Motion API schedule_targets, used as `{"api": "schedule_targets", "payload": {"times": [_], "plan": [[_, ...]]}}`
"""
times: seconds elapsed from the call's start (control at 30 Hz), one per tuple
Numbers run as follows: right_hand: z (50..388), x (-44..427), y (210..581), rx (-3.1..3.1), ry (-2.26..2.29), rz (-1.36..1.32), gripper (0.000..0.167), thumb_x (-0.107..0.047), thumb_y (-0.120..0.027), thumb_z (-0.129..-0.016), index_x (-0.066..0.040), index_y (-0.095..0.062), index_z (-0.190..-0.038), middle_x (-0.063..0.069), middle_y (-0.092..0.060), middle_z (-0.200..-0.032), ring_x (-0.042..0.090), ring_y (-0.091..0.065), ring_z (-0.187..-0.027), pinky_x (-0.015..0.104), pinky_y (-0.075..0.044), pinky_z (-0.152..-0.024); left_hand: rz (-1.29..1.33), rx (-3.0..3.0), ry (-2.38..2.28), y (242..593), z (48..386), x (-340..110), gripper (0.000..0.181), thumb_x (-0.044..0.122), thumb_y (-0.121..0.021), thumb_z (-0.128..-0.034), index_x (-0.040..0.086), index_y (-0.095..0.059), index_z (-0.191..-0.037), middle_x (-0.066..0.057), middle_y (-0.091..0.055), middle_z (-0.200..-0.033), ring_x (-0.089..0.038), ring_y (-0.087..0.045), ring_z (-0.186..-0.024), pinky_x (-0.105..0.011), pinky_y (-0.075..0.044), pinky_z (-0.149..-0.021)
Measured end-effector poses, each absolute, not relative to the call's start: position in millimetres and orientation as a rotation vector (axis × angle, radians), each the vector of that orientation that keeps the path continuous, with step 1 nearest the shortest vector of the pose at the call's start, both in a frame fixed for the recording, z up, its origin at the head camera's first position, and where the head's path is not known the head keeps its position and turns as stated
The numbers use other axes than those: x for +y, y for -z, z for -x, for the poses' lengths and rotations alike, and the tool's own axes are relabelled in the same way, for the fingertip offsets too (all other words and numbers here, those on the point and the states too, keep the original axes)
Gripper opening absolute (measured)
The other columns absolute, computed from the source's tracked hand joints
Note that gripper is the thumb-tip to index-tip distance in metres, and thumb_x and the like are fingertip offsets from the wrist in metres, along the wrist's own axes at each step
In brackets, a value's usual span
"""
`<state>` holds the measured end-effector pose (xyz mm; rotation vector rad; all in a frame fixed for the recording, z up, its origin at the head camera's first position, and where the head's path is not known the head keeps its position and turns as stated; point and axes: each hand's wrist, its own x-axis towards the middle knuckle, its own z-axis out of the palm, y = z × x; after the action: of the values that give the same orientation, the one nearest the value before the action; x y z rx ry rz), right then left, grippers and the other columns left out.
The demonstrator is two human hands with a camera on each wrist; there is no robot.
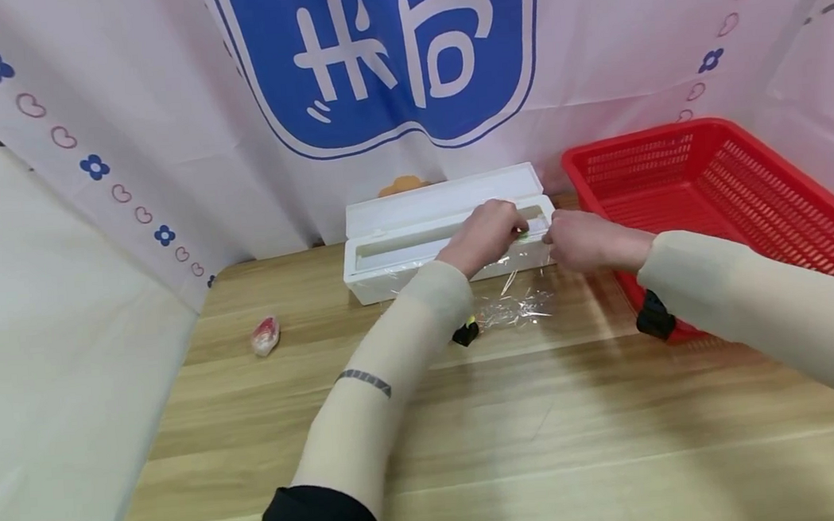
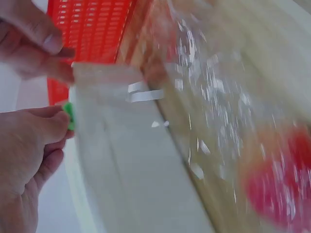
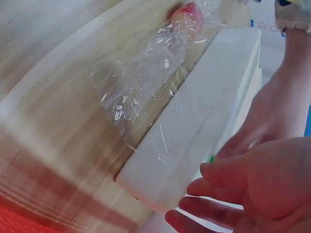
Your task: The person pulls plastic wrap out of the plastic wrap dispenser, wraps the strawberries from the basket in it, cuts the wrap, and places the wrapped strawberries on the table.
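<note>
A long white cling-film box (image 1: 452,246) lies with its lid raised. My left hand (image 1: 483,232) pinches a small green slider (image 2: 69,115) on the box's edge. At the box's right end, my right hand (image 3: 252,184) touches the edge with loosely extended fingers, spread apart in the right wrist view. Clear film (image 1: 516,308) hangs over the box front onto the table. Beneath this film is a red and yellow round fruit (image 3: 188,20), hidden by my left forearm in the head view. Its exact kind is unclear.
A red plastic basket (image 1: 713,127) stands right of the box, close to my right forearm. A small film-wrapped red and white piece (image 1: 265,336) lies on the wooden table (image 1: 543,444) at left. A printed white curtain (image 1: 162,85) hangs behind the box.
</note>
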<state>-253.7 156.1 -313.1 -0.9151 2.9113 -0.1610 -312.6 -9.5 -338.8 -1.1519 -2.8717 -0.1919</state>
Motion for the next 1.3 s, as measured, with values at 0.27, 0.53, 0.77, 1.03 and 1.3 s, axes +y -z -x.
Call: {"api": "schedule_targets", "payload": {"times": [0.27, 0.53, 0.77, 1.03, 1.3], "plan": [[256.7, 157.0, 312.1, 2.883, 0.126, 0.910, 0.017, -0.005, -0.060, -0.085, 0.005, -0.073, -0.092, 0.021, -0.063, -0.086, 0.030, -0.057, -0.080, 0.048, -0.053, -0.076, 1.146, -2.980, 0.208, 328.5, 310.1, -53.6, 0.020, 0.006, -0.064, -0.0940, 0.014, -0.078, -0.106, -0.004, -0.075, -0.111, -0.019, -0.068, -0.105, -0.029, -0.053, -0.098], [257.6, 159.8, 308.9, 2.910, 0.078, 0.893, 0.019, -0.004, -0.062, -0.084, 0.005, -0.074, -0.096, 0.024, -0.062, -0.097, 0.038, -0.061, -0.091, 0.052, -0.053, -0.085, 1.052, -3.068, 0.180, 318.9, 306.7, -110.2, 0.019, 0.010, -0.067, -0.0931, 0.013, -0.077, -0.109, -0.006, -0.075, -0.112, -0.021, -0.068, -0.107, -0.033, -0.053, -0.101], [260.8, 159.2, 309.4, 2.876, 0.108, 0.936, 0.017, 0.000, -0.058, -0.079, 0.005, -0.073, -0.087, 0.023, -0.061, -0.089, 0.032, -0.057, -0.078, 0.050, -0.053, -0.076, 0.985, -3.085, 0.144, 315.9, 299.0, -157.8, 0.016, 0.007, -0.067, -0.0922, 0.012, -0.078, -0.103, -0.006, -0.076, -0.106, -0.022, -0.069, -0.101, -0.036, -0.054, -0.097], [260.8, 158.7, 307.8, 2.856, 0.141, 0.876, 0.023, 0.001, -0.055, -0.082, 0.009, -0.073, -0.094, 0.024, -0.063, -0.093, 0.030, -0.058, -0.080, 0.049, -0.054, -0.080, 0.877, -3.118, 0.126, 314.2, 291.4, -211.4, 0.018, 0.002, -0.067, -0.0903, 0.008, -0.078, -0.104, -0.010, -0.076, -0.105, -0.023, -0.069, -0.096, -0.039, -0.057, -0.088], [263.2, 154.4, 310.4, 2.857, 0.124, 0.915, 0.015, 0.001, -0.056, -0.083, 0.003, -0.070, -0.081, 0.019, -0.061, -0.086, 0.025, -0.051, -0.072, 0.045, -0.052, -0.073, 0.803, -3.104, 0.242, 316.9, 282.0, -243.1, 0.019, 0.001, -0.069, -0.0893, 0.006, -0.077, -0.106, -0.013, -0.073, -0.105, -0.027, -0.066, -0.096, -0.042, -0.056, -0.087]]}}
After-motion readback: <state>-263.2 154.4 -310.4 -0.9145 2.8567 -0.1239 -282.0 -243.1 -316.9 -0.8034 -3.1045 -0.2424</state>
